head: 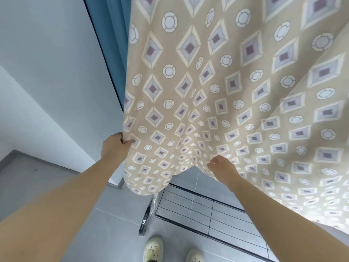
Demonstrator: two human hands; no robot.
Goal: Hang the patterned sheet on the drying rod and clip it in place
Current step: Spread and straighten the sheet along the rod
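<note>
The patterned sheet (pixel 217 95) hangs from above, soft and light. Its left edge is pinched by the left hand (pixel 115 146), its lower hem by the right hand (pixel 221 168); edges are judged best gripped.

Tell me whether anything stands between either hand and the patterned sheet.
Nothing visible does. The left hand grips the patterned sheet at its left edge, and the right hand pinches its lower hem. The drying rod is out of view above, so that path cannot be judged.
</note>
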